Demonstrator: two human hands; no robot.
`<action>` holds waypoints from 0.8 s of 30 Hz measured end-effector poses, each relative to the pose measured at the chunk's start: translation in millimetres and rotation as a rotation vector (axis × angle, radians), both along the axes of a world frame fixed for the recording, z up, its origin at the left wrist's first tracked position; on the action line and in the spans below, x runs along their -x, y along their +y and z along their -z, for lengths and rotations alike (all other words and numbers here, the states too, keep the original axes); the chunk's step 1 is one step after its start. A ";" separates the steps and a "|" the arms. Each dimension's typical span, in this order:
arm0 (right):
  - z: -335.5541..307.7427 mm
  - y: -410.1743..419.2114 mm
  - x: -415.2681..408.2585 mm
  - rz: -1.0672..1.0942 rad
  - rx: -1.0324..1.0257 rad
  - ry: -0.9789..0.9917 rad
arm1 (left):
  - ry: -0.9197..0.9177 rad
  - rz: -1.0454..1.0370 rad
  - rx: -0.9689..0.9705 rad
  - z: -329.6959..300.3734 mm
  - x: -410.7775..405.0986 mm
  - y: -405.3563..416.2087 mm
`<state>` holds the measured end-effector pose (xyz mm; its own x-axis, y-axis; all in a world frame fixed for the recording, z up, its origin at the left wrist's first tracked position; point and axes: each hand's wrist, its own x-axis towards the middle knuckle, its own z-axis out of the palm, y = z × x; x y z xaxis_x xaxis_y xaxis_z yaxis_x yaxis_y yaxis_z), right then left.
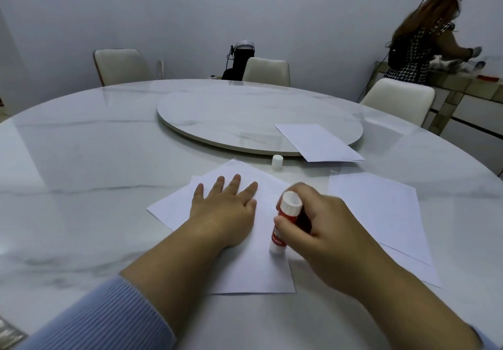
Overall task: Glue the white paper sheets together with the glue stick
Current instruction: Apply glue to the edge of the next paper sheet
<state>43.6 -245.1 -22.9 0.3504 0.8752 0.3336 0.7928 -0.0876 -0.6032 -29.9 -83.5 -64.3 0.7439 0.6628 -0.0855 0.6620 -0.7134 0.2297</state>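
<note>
My left hand (226,208) lies flat with straight fingers on a white paper sheet (258,270) in front of me, holding it down. My right hand (324,229) grips a red and white glue stick (285,221), tilted, with its lower end touching that sheet. Its white cap (277,162) stands on the table just beyond the sheet. More white sheets (381,210) lie to the right, partly under my right hand. Another sheet (315,142) rests half on the turntable.
A round marble turntable (231,115) sits in the middle of the big white marble table (81,172). White chairs (266,71) stand around it. A person (424,41) works at a side counter at the back right.
</note>
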 end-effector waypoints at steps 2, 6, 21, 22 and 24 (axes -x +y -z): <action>1.8 -13.5 7.2 -0.015 -0.014 0.009 | -0.012 0.005 0.003 1.0 0.4 0.5; 4.9 -27.3 13.1 -0.091 -0.035 0.159 | 0.005 0.012 0.004 1.6 1.5 -0.2; -36.3 24.1 -42.7 0.202 -0.631 0.459 | 0.133 0.097 -0.058 -23.2 13.9 -12.2; -34.5 32.2 -45.8 0.214 -0.631 0.458 | 0.183 0.178 0.022 -26.7 15.6 -8.7; -25.0 45.3 -50.4 0.244 -0.633 0.464 | 0.223 0.321 0.118 -34.6 20.8 0.1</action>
<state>94.0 -199.8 2.1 0.7301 0.4512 0.5132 0.4535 0.2419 -0.8578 -50.7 -83.4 -29.7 0.8660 0.3756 -0.3301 0.4527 -0.8693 0.1985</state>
